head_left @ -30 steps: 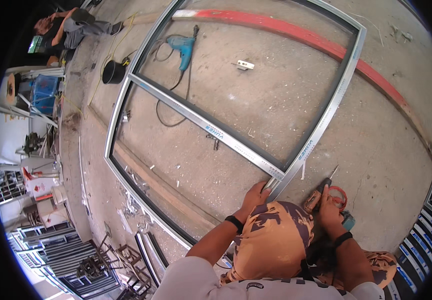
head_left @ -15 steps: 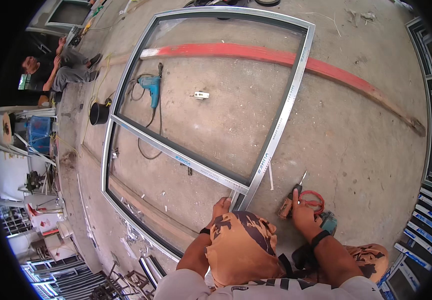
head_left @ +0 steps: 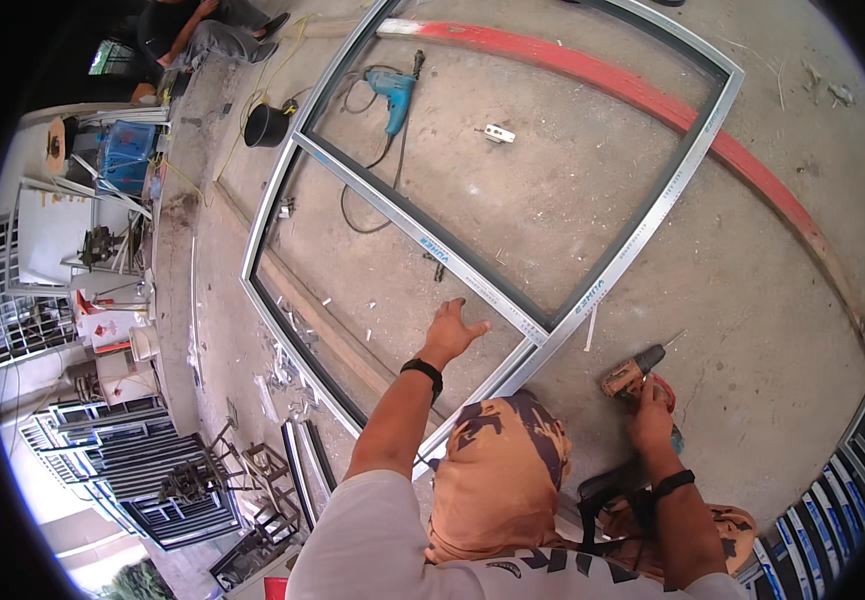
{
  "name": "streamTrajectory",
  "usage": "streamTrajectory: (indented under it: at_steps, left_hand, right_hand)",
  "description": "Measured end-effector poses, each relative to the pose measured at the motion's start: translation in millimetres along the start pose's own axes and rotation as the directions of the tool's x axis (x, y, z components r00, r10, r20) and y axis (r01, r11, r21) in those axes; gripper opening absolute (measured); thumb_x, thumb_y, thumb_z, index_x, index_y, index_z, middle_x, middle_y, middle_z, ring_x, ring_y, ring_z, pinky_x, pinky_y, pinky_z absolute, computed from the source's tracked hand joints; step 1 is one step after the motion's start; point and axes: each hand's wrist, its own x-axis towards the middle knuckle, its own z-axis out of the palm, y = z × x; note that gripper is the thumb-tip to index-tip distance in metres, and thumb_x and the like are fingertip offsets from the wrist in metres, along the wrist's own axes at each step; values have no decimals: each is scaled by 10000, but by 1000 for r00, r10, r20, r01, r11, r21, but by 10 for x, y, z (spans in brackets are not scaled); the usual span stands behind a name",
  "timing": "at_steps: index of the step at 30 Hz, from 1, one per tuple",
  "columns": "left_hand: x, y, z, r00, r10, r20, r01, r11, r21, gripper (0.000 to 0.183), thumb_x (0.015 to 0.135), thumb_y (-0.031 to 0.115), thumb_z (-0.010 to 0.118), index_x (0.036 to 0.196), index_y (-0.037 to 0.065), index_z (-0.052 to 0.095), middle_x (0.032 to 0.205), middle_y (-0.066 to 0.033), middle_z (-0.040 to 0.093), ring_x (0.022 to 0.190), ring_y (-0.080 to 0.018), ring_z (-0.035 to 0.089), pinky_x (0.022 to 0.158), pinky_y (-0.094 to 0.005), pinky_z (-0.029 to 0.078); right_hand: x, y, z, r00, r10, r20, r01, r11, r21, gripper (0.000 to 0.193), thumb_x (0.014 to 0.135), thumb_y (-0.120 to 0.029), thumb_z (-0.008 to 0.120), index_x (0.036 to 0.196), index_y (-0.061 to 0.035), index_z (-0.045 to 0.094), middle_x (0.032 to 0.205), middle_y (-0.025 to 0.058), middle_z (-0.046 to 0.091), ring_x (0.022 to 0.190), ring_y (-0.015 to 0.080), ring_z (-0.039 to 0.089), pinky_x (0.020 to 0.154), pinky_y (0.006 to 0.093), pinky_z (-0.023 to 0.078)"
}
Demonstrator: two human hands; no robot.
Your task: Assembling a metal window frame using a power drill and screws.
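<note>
A silver metal frame (head_left: 639,230) with a crossbar (head_left: 403,220) lies on the floor in front of me. My left hand (head_left: 453,335) is open, thumb and fingers apart, reaching over the nearer opening just short of the crossbar. To the right of the frame, my right hand (head_left: 650,418) is closed around a worn orange-brown cordless drill (head_left: 625,379), whose bit points away to the right. A red loop and a teal part show beside that hand, partly covered by it. Dark wristbands circle both wrists.
A teal corded drill (head_left: 393,98) and a small white piece (head_left: 499,133) lie within the frame's outline. A red-painted beam (head_left: 593,76) runs beneath it. At the left are a black bucket (head_left: 266,126) and a seated person (head_left: 215,40). Metal profiles (head_left: 833,500) are stacked at right.
My left hand has left the frame's near right edge and stretched forward, its fingers opening. The right hand has turned the cordless drill, its bit swinging rightward. The view has shifted toward the left.
</note>
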Motion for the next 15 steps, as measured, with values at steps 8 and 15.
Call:
streamTrajectory:
  at_steps: [8, 15]
  left_hand:
    - [-698, -378, 687, 684, 47, 728, 312, 883, -351, 594, 881, 359, 650, 1275, -70, 536, 1143, -242, 651, 1076, -351, 619, 955, -383, 462]
    - [-779, -94, 543, 644, 19, 765, 451, 798, -400, 494, 927, 323, 609, 1267, -31, 559, 1061, -210, 678, 966, -244, 644, 867, -348, 479]
  right_hand:
    - [-465, -392, -1104, 945, 150, 290, -281, 829, 484, 675, 745, -71, 704, 1378, -97, 473, 1090, 140, 668, 969, 296, 668, 828, 371, 521]
    - [-910, -546, -746, 948, 60, 312, -164, 934, 318, 541, 757, -139, 684, 1278, -75, 553, 1060, 166, 672, 976, 364, 643, 831, 411, 511]
